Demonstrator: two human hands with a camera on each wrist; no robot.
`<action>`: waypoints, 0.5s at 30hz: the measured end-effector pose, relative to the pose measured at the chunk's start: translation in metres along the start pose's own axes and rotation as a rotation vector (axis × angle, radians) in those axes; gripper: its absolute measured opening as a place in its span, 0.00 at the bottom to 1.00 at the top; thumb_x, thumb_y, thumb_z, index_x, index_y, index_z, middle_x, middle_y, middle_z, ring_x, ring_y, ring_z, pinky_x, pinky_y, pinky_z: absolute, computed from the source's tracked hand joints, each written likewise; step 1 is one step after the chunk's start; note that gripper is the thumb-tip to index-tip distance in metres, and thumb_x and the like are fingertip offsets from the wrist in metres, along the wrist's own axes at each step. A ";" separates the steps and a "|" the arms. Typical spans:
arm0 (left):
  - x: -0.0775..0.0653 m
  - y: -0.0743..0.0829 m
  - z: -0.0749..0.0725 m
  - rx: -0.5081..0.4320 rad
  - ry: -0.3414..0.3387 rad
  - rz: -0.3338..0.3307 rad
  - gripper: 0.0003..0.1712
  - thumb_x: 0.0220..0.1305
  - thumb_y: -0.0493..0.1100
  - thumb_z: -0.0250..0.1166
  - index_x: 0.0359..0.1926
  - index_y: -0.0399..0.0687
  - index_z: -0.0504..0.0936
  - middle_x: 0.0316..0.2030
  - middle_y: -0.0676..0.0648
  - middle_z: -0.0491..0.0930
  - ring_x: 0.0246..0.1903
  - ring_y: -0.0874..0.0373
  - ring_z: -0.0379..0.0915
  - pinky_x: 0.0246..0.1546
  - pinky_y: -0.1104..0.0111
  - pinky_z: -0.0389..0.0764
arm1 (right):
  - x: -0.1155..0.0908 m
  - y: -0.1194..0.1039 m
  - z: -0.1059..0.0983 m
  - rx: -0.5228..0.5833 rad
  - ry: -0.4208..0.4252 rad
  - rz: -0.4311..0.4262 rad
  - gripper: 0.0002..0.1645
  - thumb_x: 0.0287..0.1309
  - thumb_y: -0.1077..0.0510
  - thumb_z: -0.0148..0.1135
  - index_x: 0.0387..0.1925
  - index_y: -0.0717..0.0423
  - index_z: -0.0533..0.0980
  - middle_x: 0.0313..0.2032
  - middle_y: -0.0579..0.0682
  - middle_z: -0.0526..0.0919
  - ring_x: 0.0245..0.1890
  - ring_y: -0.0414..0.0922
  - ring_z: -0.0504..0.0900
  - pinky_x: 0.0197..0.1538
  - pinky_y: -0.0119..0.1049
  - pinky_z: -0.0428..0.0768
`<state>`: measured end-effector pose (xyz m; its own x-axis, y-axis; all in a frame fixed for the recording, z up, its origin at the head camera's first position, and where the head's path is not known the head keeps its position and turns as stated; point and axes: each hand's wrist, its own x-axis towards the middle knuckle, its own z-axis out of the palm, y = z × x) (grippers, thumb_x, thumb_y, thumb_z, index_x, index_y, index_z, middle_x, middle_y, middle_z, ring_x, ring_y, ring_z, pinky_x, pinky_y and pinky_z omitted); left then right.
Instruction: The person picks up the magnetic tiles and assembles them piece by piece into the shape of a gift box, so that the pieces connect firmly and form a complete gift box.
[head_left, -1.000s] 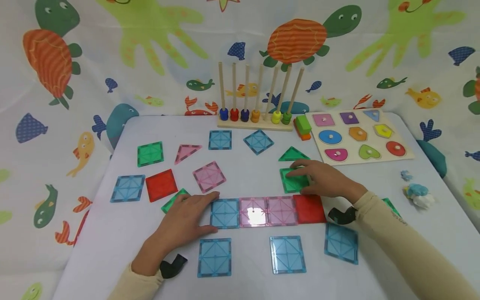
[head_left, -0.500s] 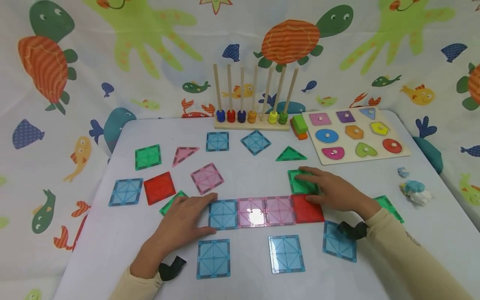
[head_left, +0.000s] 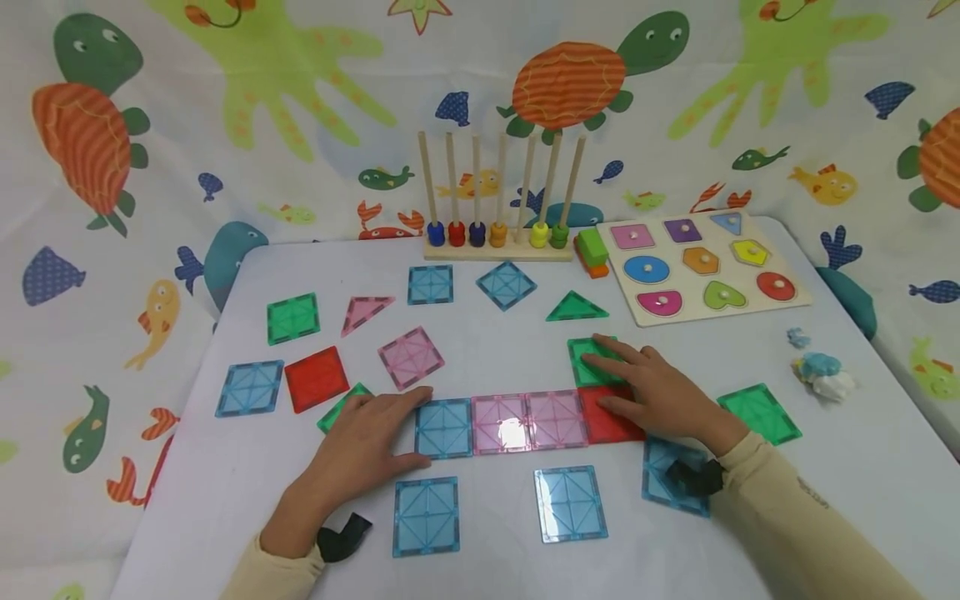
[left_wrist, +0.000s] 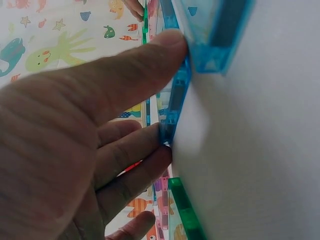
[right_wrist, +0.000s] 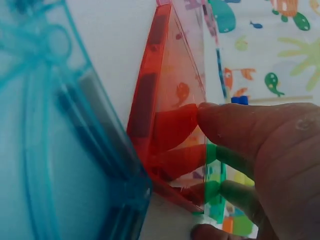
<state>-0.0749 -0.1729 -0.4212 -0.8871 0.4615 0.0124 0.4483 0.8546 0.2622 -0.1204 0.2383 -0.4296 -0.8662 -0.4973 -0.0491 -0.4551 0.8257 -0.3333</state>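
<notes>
In the head view, a row of square magnetic tiles runs across the table's middle: a blue tile (head_left: 444,429), two pink tiles (head_left: 501,425) and a red tile (head_left: 611,421). My left hand (head_left: 367,442) holds the blue tile's left end, index finger and thumb at two of its corners. A green square tile (head_left: 581,364) meets the red tile's far edge. Over it lie the fairly straight fingers of my right hand (head_left: 660,392), while the thumb rests on the red tile. Through the red tile (right_wrist: 175,90), those fingers show in the right wrist view.
Loose blue tiles (head_left: 426,517) lie in front; more square and triangular tiles surround the row, including a green triangle (head_left: 576,307) behind. Farther back stand a peg abacus (head_left: 498,250), small blocks (head_left: 592,248) and a shape puzzle board (head_left: 705,265). Modelling clay (head_left: 825,377) sits right.
My right hand slid the green tile right, then slightly back left, so that it lines up with the red tile. The left hand stays at the blue tile. The view shifted slightly.
</notes>
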 end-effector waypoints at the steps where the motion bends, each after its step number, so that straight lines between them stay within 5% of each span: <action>1: 0.000 0.000 0.000 -0.002 0.001 -0.003 0.55 0.38 0.63 0.76 0.68 0.60 0.63 0.58 0.55 0.74 0.55 0.55 0.71 0.56 0.52 0.65 | -0.001 0.000 -0.001 -0.013 0.008 -0.001 0.46 0.49 0.41 0.69 0.69 0.37 0.60 0.71 0.49 0.55 0.53 0.49 0.67 0.39 0.37 0.80; 7: 0.000 -0.003 0.002 -0.015 0.013 -0.005 0.54 0.38 0.64 0.76 0.68 0.61 0.64 0.58 0.56 0.75 0.55 0.56 0.71 0.56 0.52 0.65 | -0.036 -0.008 -0.012 -0.083 0.036 0.071 0.56 0.37 0.32 0.72 0.68 0.43 0.61 0.62 0.52 0.65 0.56 0.51 0.67 0.42 0.47 0.81; 12: -0.001 -0.003 0.002 -0.018 0.018 -0.006 0.54 0.37 0.64 0.76 0.67 0.62 0.64 0.57 0.57 0.75 0.55 0.56 0.72 0.55 0.53 0.65 | -0.084 -0.017 -0.014 -0.125 -0.084 0.196 0.61 0.19 0.23 0.72 0.60 0.42 0.68 0.51 0.48 0.70 0.50 0.49 0.69 0.41 0.50 0.81; 15: -0.001 -0.002 0.003 -0.022 0.012 -0.010 0.54 0.37 0.64 0.76 0.67 0.62 0.64 0.57 0.57 0.75 0.55 0.56 0.72 0.55 0.53 0.65 | -0.101 -0.023 -0.007 -0.133 -0.133 0.246 0.58 0.16 0.23 0.73 0.56 0.43 0.71 0.49 0.46 0.72 0.47 0.48 0.69 0.39 0.48 0.81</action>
<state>-0.0747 -0.1747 -0.4243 -0.8930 0.4495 0.0213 0.4366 0.8538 0.2835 -0.0243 0.2715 -0.4110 -0.9232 -0.3011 -0.2389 -0.2653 0.9489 -0.1707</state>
